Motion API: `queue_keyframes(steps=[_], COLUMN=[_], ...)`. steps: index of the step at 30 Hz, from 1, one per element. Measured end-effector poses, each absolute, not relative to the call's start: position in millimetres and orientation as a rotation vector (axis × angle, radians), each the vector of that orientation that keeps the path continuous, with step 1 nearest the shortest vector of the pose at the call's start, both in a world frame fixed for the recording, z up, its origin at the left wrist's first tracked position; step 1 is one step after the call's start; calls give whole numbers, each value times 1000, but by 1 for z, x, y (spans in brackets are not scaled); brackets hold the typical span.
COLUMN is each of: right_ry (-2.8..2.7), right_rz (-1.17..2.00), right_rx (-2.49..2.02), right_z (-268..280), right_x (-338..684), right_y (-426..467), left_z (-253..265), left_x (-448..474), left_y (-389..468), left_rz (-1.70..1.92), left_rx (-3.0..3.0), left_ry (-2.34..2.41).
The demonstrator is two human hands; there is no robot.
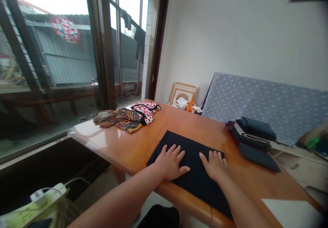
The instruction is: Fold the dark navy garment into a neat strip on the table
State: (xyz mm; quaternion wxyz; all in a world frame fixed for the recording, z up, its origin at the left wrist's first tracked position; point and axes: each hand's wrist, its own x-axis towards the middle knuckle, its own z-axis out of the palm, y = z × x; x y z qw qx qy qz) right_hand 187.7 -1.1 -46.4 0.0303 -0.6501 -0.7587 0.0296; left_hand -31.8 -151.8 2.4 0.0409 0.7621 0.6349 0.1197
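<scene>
A dark navy folded cloth [192,152], perhaps a garment, lies flat at the near edge of the wooden table [176,118]. On its left part rests my left hand [171,163], palm down with fingers spread. My right hand [216,164] presses flat on its right part, fingers also stretched out. Neither hand grips anything. The cloth's kind cannot be made out in its folded state, and the hands and right forearm cover parts of it.
Loose patterned clothes [128,117] lie at the table's far left. To the right stands a stack of folded clothes [253,132], with a dark folded piece [258,157] before it. A white sheet [289,212] is at the near right. A power strip [38,204] sits lower left.
</scene>
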Motion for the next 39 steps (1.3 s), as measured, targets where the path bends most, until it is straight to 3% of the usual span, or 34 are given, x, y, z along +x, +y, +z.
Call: queue_keyframes(steps=[39], right_ry=[-2297], right_rz=[173], right_rx=[-1951], right_z=[-38], right_x=[187], right_y=[-14], left_z=[8], left_x=[-92], left_y=[-102], left_rz=[183], left_rx=[2110], left_ry=[2107])
